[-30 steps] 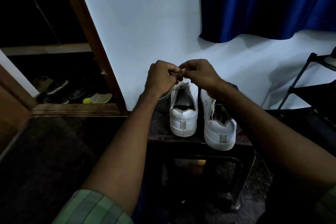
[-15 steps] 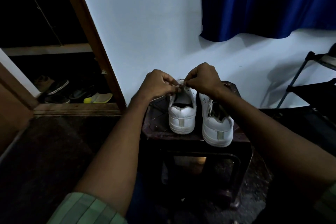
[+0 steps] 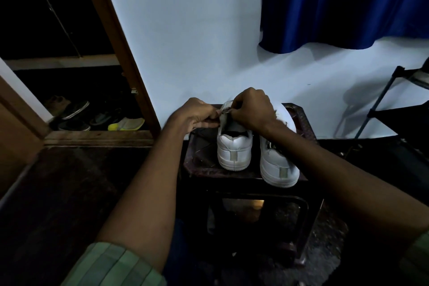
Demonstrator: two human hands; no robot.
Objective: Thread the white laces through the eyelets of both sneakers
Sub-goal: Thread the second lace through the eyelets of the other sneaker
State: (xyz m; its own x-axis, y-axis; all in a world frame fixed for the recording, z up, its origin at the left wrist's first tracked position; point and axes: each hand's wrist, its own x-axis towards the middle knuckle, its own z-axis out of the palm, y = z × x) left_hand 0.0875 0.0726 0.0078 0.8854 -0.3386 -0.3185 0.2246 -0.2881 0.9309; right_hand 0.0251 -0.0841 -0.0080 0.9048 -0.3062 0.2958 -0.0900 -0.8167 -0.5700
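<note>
Two white sneakers stand heel-toward-me on a dark stool (image 3: pixel 199 169). The left sneaker (image 3: pixel 234 153) is under both hands; the right sneaker (image 3: pixel 278 167) sits beside it, slightly nearer me. My left hand (image 3: pixel 197 114) and my right hand (image 3: pixel 251 109) meet over the left sneaker's tongue, fingertips pinched on the white lace (image 3: pixel 226 111). The eyelets and most of the lace are hidden by my hands.
A white wall rises right behind the stool, with a blue curtain (image 3: pixel 343 2) at upper right. A black metal rack (image 3: pixel 394 109) stands at right. Through a wooden door frame (image 3: pixel 120 53) at left lie several other shoes (image 3: pixel 76 111).
Both hands have come down from above the sneakers onto the left sneaker's tongue, still pinched together. The view has shifted slightly, so the stool sits lower in frame.
</note>
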